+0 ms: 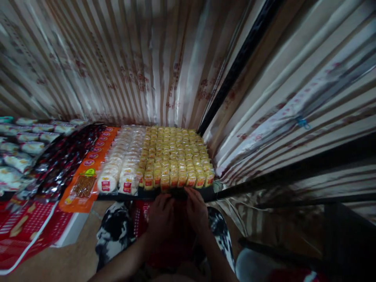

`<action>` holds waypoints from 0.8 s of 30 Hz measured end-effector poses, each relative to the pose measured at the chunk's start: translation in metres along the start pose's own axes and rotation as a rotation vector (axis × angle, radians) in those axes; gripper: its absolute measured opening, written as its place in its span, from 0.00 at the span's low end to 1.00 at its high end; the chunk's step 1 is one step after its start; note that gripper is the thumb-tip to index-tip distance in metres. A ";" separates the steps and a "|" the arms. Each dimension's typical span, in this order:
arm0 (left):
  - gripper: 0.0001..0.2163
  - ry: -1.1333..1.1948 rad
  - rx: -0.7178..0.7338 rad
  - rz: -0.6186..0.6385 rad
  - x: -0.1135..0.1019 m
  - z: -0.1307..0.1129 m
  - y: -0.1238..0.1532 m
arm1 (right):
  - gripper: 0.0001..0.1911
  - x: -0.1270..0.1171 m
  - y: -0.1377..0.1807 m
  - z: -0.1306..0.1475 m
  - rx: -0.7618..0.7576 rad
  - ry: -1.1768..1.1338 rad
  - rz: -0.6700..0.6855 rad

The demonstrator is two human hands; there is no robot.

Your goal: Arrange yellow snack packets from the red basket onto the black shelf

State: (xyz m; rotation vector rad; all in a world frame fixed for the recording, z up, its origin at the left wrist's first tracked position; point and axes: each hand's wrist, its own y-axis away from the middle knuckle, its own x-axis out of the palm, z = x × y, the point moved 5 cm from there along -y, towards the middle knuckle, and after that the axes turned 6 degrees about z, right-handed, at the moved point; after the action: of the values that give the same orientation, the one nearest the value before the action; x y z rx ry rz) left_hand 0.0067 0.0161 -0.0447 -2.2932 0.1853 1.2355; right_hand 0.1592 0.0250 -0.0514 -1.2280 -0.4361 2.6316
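Observation:
My left hand [161, 211] and my right hand [197, 208] are close together at the front edge of a black shelf [208, 192]. The fingers of both are bent and pressed together; whatever is between them is lost in shadow. Just beyond my fingertips stand tight rows of small yellow-wrapped snack packs [176, 160]. To their left run two rows of clear packs of round white crackers [116, 168] with red labels. Below my hands, between my knees, a red perforated basket [138, 219] shows partly; its contents are too dark to make out.
Left of the crackers lie orange snack packets [84, 184], dark glossy packets [66, 160] and white wrapped rolls [32, 147]. A red shopping basket [32, 227] stands at lower left. Striped plastic sheeting [141, 58] hangs behind, with a black post [235, 74] at the shelf's right corner.

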 end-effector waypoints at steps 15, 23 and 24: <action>0.21 0.024 0.027 -0.071 0.012 0.030 -0.006 | 0.22 0.022 0.001 0.010 -0.092 -0.010 0.075; 0.26 0.039 -0.004 -0.001 0.014 0.034 -0.008 | 0.25 0.029 -0.005 0.015 -0.154 0.000 0.106; 0.26 0.039 -0.007 0.000 0.013 0.034 -0.008 | 0.26 0.030 -0.005 0.015 -0.160 -0.005 0.106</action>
State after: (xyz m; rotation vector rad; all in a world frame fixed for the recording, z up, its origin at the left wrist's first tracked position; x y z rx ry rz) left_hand -0.0076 0.0418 -0.0673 -2.3243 0.1951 1.1934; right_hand 0.1293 0.0363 -0.0615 -1.3259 -0.6093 2.7345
